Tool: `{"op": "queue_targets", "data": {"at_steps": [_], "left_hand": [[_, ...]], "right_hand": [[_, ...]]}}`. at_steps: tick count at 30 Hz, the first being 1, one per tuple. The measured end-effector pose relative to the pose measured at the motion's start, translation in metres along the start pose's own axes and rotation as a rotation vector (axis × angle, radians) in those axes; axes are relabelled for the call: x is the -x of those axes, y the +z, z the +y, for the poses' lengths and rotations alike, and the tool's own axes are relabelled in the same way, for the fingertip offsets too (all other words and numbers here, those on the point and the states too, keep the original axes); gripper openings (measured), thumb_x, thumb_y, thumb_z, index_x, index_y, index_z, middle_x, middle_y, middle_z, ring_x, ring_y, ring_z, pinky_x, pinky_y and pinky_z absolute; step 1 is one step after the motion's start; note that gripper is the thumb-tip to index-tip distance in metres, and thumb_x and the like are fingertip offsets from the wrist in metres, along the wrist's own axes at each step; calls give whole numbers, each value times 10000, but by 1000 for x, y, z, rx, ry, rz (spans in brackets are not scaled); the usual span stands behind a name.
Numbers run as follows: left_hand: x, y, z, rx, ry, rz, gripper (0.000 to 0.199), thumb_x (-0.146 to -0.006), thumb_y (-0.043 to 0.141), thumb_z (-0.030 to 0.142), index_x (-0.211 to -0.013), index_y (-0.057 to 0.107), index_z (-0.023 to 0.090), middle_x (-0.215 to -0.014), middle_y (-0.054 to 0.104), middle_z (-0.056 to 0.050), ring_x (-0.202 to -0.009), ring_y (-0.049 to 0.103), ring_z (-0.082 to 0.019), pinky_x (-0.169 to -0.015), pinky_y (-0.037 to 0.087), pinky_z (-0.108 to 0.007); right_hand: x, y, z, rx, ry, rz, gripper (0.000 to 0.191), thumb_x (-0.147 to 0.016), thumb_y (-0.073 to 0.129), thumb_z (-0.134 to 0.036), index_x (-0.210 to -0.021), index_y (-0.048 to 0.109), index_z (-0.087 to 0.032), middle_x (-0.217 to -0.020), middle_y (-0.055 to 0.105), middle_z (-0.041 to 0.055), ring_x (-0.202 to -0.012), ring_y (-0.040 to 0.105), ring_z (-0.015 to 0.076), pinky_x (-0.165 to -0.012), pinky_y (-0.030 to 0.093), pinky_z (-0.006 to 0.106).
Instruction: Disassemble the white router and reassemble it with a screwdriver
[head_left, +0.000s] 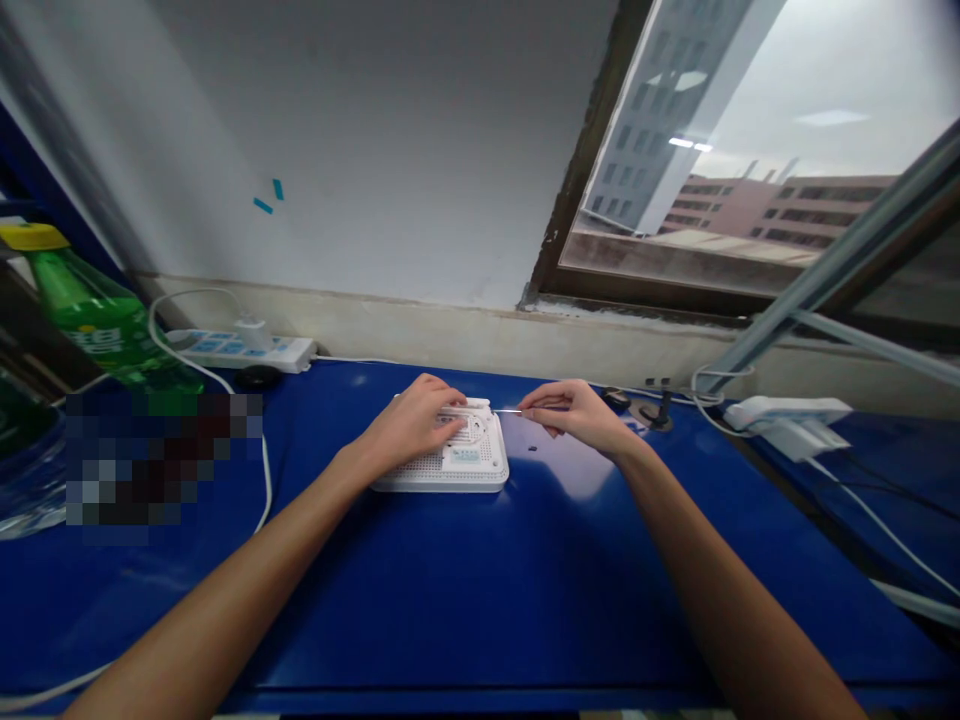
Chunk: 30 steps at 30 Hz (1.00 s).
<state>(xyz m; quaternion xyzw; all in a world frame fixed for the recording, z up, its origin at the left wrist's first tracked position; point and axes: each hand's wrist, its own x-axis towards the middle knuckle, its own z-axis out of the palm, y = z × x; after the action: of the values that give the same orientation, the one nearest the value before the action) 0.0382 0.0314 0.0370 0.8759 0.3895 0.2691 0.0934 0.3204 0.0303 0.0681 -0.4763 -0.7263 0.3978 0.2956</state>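
A white perforated device (480, 462) with rounded corners lies flat on the blue table (450, 600). My left hand (416, 425) rests over its left and upper part, fingers spread across the surface. Between the thumb and fingers of my right hand (574, 415) is a thin metal rod (508, 411). The rod points left, and its tip is at the device's upper right edge; whether it enters the case cannot be made out. A small dark piece (532, 448) lies on the table just below my right hand.
Green bottles (97, 310) and a power strip (292, 352) are at the left, with a white cable (266, 470) along the table. Black items (660, 412) lie beyond my right hand. Another power strip (787, 412) and a metal bar (847, 245) are at the right.
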Motion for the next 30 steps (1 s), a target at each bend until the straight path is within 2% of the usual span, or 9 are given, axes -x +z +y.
{"op": "queue_targets", "data": {"at_steps": [5, 11, 14, 20, 25, 28, 30], "left_hand": [[2, 0, -2, -3, -3, -16, 219, -919, 669, 265, -1116, 716, 181, -1098, 718, -98, -1131, 575, -282, -989, 477, -443], [2, 0, -1, 22, -4, -1, 218, -911, 662, 267, -1102, 724, 183, -1083, 722, -103, -1107, 587, -281, -978, 478, -448], [2, 1, -3, 22, -6, -7, 216, -911, 660, 275, -1098, 725, 189, -1091, 722, -101, -1100, 593, -281, -971, 481, -452], [2, 3, -5, 2, -13, -25, 236, -916, 655, 266, -1123, 725, 174, -1107, 724, -118, -1116, 596, -293, -973, 485, -453], [2, 3, -4, -8, -19, -27, 230, -924, 653, 287, -1113, 727, 177, -1099, 723, -115, -1098, 601, -291, -959, 488, -446], [3, 3, -6, -18, -17, -36, 243, -935, 647, 312, -1126, 722, 181, -1098, 722, -112, -1092, 607, -283, -947, 488, -427], [4, 2, -9, -15, -22, -52, 263, -937, 653, 346, -1139, 718, 191, -1108, 720, -107, -1096, 612, -278, -944, 486, -417]], "right_hand": [[-3, 5, 3, -14, 3, -35, 321, -778, 787, -434, -902, 782, -138, -771, 729, 85, -556, 571, 123, -494, 466, 247], [-4, 7, 13, -26, 22, -47, 334, -763, 798, -436, -902, 780, -134, -665, 686, 55, -532, 551, 124, -485, 448, 251], [-4, 5, 10, 26, 5, -60, 318, -771, 780, -431, -900, 784, -140, -727, 714, 70, -544, 560, 126, -483, 465, 251], [-12, -4, -13, 290, -103, -141, 218, -824, 692, -335, -895, 808, -164, -751, 745, 56, -524, 563, 124, -472, 448, 248], [-29, -8, -39, 583, -260, -252, 215, -776, 649, -153, -880, 828, -213, -788, 774, 24, -643, 653, 159, -607, 469, 278], [-41, -3, -56, 713, -271, -336, 277, -713, 643, -77, -858, 830, -222, -805, 777, 27, -710, 678, 183, -669, 481, 299], [-49, 5, -66, 815, -259, -385, 288, -680, 643, -51, -833, 827, -212, -803, 773, 43, -697, 667, 191, -654, 471, 312]]}}
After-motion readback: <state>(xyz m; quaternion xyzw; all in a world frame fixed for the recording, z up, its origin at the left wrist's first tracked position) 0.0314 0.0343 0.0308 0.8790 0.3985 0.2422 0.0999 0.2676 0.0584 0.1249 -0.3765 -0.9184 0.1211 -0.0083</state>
